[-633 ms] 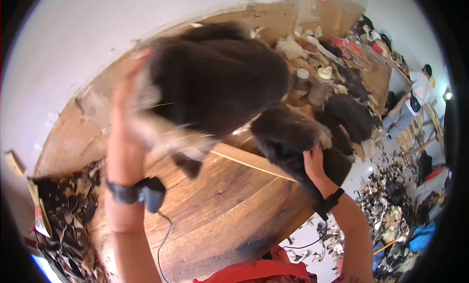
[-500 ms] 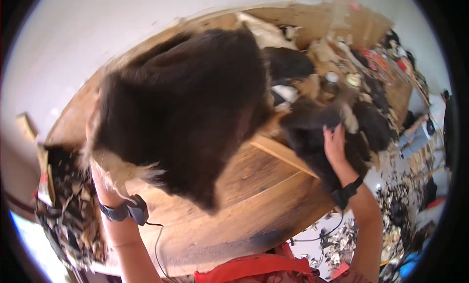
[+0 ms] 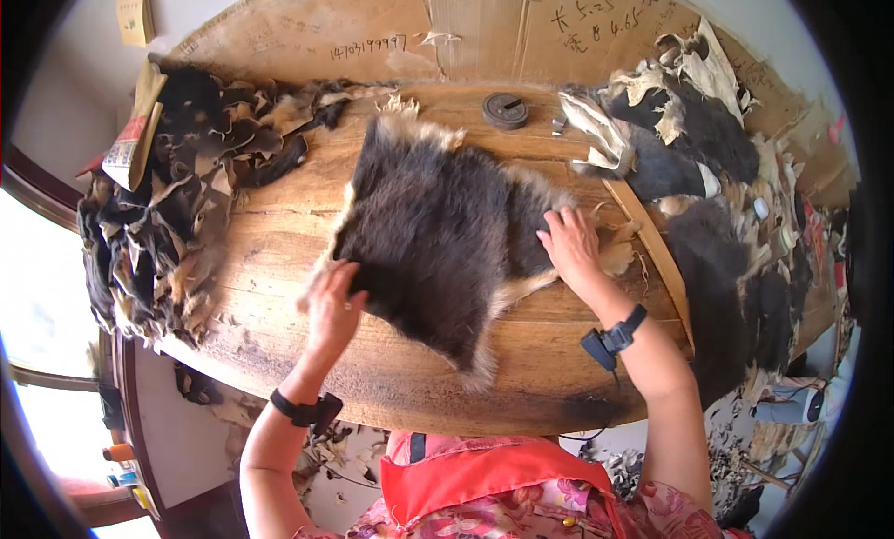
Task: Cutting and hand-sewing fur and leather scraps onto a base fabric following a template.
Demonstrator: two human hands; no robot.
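Note:
A dark brown fur pelt [image 3: 424, 232] with pale edges lies fur side up across the wooden table in front of me. At its lower left edge my left hand [image 3: 333, 306] is closed over the border, with fingertips on the fur. A smaller fur piece [image 3: 531, 218], dark with a greyish-tan margin, adjoins the pelt's right side; the line between the two is hard to make out. On that piece rests my right hand [image 3: 575, 246], its fingers apart and pressing from above. Both wrists wear black bands.
Many fur scraps [image 3: 177, 232] are heaped at the left. More pelts [image 3: 698, 148] and a small bottle [image 3: 762, 208] crowd the right side. A wooden strip [image 3: 652, 260] lies right of my right hand. A round dark disc [image 3: 504, 111] sits near the cardboard backing [image 3: 372, 36].
The large pelt, lifted in my left hand before, now lies on the table. My right hand has moved left from the right-hand pile onto the smaller fur piece. The view has shifted.

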